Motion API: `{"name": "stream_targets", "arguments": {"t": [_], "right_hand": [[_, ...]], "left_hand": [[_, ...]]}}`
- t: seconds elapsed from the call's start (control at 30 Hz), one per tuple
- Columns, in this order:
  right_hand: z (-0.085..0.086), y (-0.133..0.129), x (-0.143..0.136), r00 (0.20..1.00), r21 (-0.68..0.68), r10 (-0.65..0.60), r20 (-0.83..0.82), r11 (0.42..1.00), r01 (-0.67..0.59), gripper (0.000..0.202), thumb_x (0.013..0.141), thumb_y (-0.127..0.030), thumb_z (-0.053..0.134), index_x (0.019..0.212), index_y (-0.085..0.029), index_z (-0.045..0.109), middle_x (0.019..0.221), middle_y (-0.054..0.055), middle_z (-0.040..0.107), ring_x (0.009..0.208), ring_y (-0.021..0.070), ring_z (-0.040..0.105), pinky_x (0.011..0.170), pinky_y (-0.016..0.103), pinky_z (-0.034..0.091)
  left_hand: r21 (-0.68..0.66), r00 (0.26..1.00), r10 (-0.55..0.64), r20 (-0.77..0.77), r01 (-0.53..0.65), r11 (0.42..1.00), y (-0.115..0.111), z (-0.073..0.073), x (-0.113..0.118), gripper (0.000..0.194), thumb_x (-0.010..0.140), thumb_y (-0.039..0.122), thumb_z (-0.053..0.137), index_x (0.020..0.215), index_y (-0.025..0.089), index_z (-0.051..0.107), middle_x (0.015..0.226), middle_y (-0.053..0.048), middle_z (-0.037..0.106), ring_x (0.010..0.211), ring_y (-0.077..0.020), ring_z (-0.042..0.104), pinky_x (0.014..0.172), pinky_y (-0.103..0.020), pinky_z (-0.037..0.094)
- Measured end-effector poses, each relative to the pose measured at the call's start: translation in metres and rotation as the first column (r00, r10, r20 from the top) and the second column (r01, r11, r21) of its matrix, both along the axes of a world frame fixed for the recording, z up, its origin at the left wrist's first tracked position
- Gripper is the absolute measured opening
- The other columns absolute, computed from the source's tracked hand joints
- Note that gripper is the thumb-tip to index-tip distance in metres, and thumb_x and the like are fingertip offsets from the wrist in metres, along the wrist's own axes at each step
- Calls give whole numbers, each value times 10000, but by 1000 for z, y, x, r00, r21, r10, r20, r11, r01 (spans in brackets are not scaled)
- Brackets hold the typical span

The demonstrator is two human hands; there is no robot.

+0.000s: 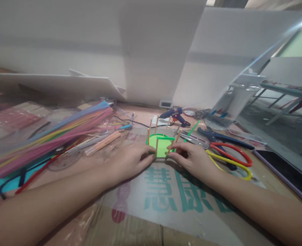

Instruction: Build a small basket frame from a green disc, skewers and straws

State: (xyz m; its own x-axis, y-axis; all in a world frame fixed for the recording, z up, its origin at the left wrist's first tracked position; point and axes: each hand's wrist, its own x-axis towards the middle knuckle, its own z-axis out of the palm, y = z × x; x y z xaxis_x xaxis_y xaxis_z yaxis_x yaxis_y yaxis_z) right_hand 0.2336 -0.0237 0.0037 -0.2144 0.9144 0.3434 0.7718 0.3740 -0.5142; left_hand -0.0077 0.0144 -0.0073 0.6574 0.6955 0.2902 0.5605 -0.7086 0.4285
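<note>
A small bright-green round base (pixel 153 140) sits in front of me, with several thin wooden sticks (pixel 156 124) standing upright around its rim. A green strip (pixel 165 138) runs across the tops of the two front sticks. My left hand (pixel 132 159) is closed, thumb and fingers pinching the foot of the front left stick (pixel 157 145). At the front right stick (pixel 170 146), my right hand (pixel 192 157) pinches low down with thumb and fingertips. The fingertips partly cover both stick feet.
Behind the base lies a blue glue gun (pixel 176 116). To the right are a utility knife (pixel 195 139), red-and-yellow-handled scissors (pixel 231 153), a phone (pixel 286 174) and a clear container (pixel 221 106). Colourful pipe cleaners (pixel 63 133) are heaped at left, before white boards (pixel 63 85).
</note>
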Motion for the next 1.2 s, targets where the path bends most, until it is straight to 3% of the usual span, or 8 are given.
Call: {"name": "stream_targets", "arguments": {"t": [0.13,0.23,0.33,0.43,0.57,0.77,1.2], "right_hand": [[-3,5,0,999,-101,50,20,994,-48,178,898,-349,630,923,-238,768,837,18,767,693,164,658,655,280,470],[-5,7,2,994,-134,101,31,986,-96,179,922,-325,599,923,-241,758,894,19,779,795,183,690,759,306,491],[-6,8,1,992,-123,126,18,985,-123,179,927,-300,591,927,-227,755,883,29,782,802,189,690,770,311,495],[-4,7,0,992,-101,127,22,987,-124,184,928,-295,592,919,-222,761,879,32,784,777,184,686,734,297,492],[-3,6,-1,992,-99,103,69,990,-96,184,926,-310,605,915,-230,770,864,28,786,732,175,681,688,283,478],[-4,7,0,992,-120,109,70,988,-101,184,927,-313,610,948,-228,772,882,35,787,755,177,682,695,283,477],[-2,6,-4,994,-144,76,74,988,-65,194,923,-328,610,915,-226,775,864,31,787,765,186,692,697,288,470]], "left_hand": [[183,983,48,177,-81,980,-5,8,-10,184,957,327,554,1003,200,679,874,-24,713,801,-179,637,759,-315,474],[441,958,-45,284,-89,893,-9,27,-14,116,953,253,555,1007,186,633,955,-50,652,940,-194,600,885,-349,463],[588,979,-81,184,-43,808,-11,49,-5,302,929,262,606,1229,221,604,1194,-83,602,1155,-238,538,1051,-425,399],[606,988,-99,120,6,795,-11,60,11,337,936,288,593,1271,254,610,1339,-83,552,1279,-264,474,1122,-462,347],[603,987,-89,133,-9,798,-10,54,20,316,933,288,594,1244,251,633,1390,-84,526,1347,-284,423,1162,-494,314],[611,987,-77,143,-27,791,-12,36,9,438,912,273,612,1342,271,531,1451,-103,454,1427,-308,338,1206,-565,256],[661,997,-57,43,15,750,-15,40,13,333,920,348,619,1242,266,642,1502,-107,396,1467,-342,264,1225,-603,166]]}}
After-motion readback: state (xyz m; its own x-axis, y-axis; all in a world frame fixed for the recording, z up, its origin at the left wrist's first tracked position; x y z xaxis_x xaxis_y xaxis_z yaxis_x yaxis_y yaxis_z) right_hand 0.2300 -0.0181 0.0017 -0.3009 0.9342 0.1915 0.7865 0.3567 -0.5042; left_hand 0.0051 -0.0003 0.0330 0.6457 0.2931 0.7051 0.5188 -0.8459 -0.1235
